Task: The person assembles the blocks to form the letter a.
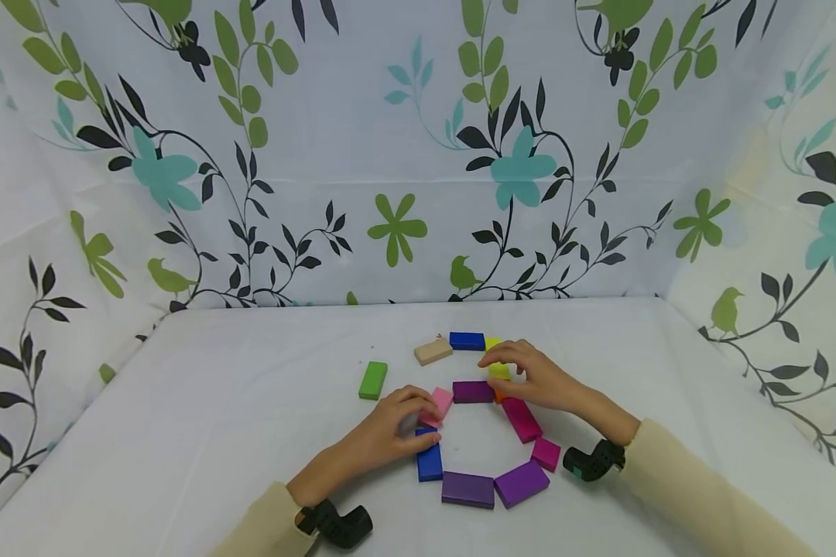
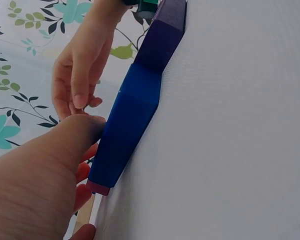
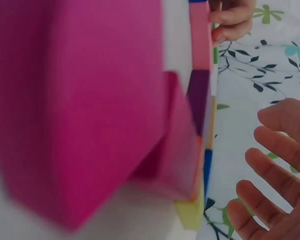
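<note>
Coloured blocks form a ring on the white cloth. My left hand (image 1: 390, 429) hovers at the ring's left side, fingers loosely bent over a pink block (image 1: 443, 399) and thumb by a blue block (image 1: 429, 463). Whether they touch is hard to tell. My right hand (image 1: 536, 375) is above a yellow block (image 1: 499, 371) and an orange block (image 1: 500, 396), fingers apart, holding nothing. A purple block (image 1: 474, 392) lies between the hands. A magenta block (image 1: 522, 420) runs down from the orange one, under the right wrist.
Closing the ring's near side are a small magenta block (image 1: 546, 454), a violet block (image 1: 522, 483) and a dark purple block (image 1: 467, 489). Farther back lie a beige block (image 1: 433, 352) and another blue block (image 1: 467, 341). A green block (image 1: 372, 380) sits left. Patterned curtain (image 1: 348, 155) stands behind.
</note>
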The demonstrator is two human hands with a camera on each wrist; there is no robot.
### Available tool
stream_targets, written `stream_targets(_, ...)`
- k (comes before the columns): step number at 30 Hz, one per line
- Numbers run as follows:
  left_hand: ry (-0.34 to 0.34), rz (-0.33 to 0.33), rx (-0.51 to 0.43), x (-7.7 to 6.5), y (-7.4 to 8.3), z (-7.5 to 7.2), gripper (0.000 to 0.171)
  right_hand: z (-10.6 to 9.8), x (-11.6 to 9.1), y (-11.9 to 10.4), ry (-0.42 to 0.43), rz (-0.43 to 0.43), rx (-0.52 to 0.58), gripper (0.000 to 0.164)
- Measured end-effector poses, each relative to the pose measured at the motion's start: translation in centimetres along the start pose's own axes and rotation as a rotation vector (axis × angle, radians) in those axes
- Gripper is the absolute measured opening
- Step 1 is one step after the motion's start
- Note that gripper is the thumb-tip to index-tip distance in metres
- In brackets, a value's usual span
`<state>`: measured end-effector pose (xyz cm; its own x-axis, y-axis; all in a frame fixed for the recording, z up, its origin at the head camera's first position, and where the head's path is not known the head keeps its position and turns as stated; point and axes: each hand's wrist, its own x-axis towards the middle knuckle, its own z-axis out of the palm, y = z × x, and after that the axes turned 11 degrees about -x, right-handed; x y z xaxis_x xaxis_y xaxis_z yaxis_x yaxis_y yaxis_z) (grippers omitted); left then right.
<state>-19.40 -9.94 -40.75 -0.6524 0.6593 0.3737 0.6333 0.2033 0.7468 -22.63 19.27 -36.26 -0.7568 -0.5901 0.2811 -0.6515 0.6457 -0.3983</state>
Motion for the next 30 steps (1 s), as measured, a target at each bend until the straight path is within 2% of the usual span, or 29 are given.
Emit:
stream_targets(6, -0.026, -0.052, -0.019, 0.1, -0.1, -0.1, 0.022, -0.2, 1.8, -1.1, -0.059, -0.060, 0.043, 0.027)
stream_targets(10, -0.027, -0.062, -0.014, 0.0, -0.1, -0.2, 0.022, 0.0, 2.9, -1.6, -0.091, -0.096, 0.054, 0.027)
stream_targets(16, -0.037, -0.072, -0.053, -0.1, 0.2, -0.2, 0.023, 0.3, 4.0, -1.8, -0.158, -0.092, 0.067, 0.028)
stream_targets(24, -0.038, -0.054, -0.041, -0.1, 0.7, -0.4, 0.022, 0.6, 5.3, -1.7, -0.179, -0.131, 0.082, 0.030)
stream_targets(30, -0.031, -0.042, -0.040, -0.2, 0.6, -0.4, 0.022, 0.8, 6.9, -2.2, -0.239, -0.167, 0.119, 0.029)
